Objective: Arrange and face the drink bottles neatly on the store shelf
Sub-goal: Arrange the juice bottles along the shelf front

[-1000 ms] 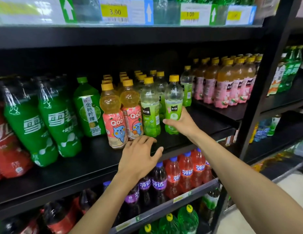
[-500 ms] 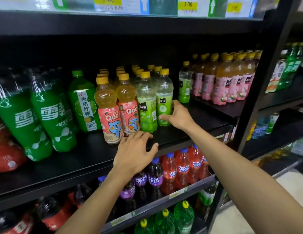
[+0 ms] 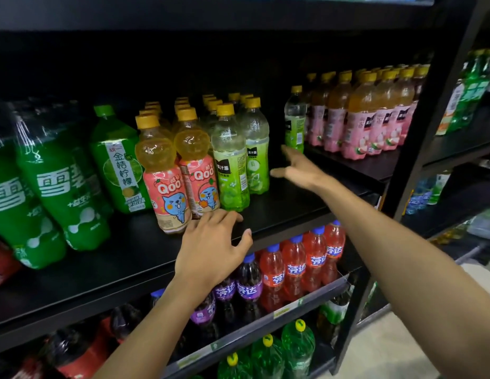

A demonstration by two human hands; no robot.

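Small yellow-capped bottles stand in rows on the black middle shelf (image 3: 293, 203). At the front are two orange Qoo bottles (image 3: 167, 184) and two green-label juice bottles (image 3: 231, 170), the right one (image 3: 256, 157) set a little further back. A lone green-label bottle (image 3: 294, 124) stands apart to the right, beside pink-label bottles (image 3: 361, 124). My right hand (image 3: 298, 168) hovers with fingers spread in the gap between the two green-label groups, holding nothing. My left hand (image 3: 213, 250) rests with straight fingers on the shelf's front, just below the Qoo bottles.
Large green soda bottles (image 3: 55, 184) and a green citrus bottle (image 3: 118, 162) lean at the left. Purple and red soda bottles (image 3: 293, 266) fill the shelf below. A black upright post (image 3: 429, 110) bounds the shelf at right, with more green bottles (image 3: 468, 94) beyond.
My right hand has let go of the right green-label bottle, left it standing beside its twin, and moved right with fingers spread. The left hand has stayed on the shelf edge.
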